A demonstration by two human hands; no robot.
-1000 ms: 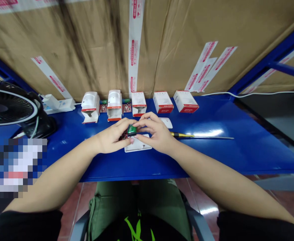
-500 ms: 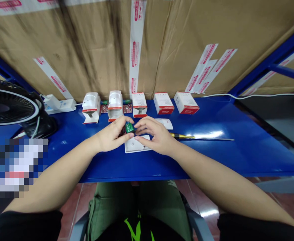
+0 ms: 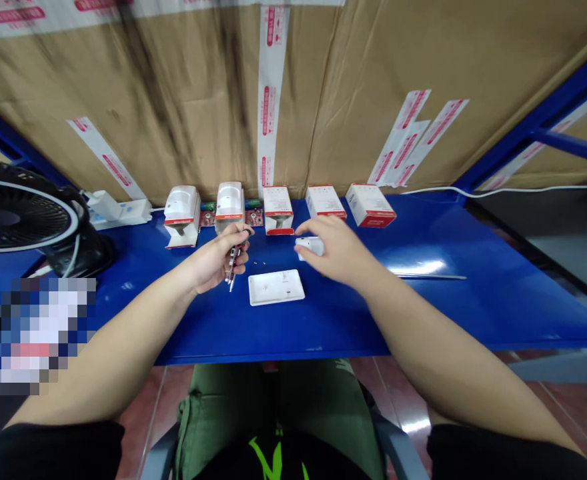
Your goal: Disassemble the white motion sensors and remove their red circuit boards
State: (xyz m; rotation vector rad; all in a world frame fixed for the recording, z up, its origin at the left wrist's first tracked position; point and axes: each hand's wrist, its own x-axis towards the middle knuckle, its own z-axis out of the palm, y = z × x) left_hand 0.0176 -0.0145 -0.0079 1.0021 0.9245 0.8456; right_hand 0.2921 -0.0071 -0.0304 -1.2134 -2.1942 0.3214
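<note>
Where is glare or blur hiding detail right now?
Head view: glare on the blue table beyond the right hand washes out part of the thin tool lying there. The small circuit board in the left hand is blurred. The frame edges bow from the wide lens.

We can read no word or number anywhere. The tape strips on the cardboard wall and the white boxes on the table carry red print too blurred to make out. The small board in our left hand shows no legible marking.
</note>
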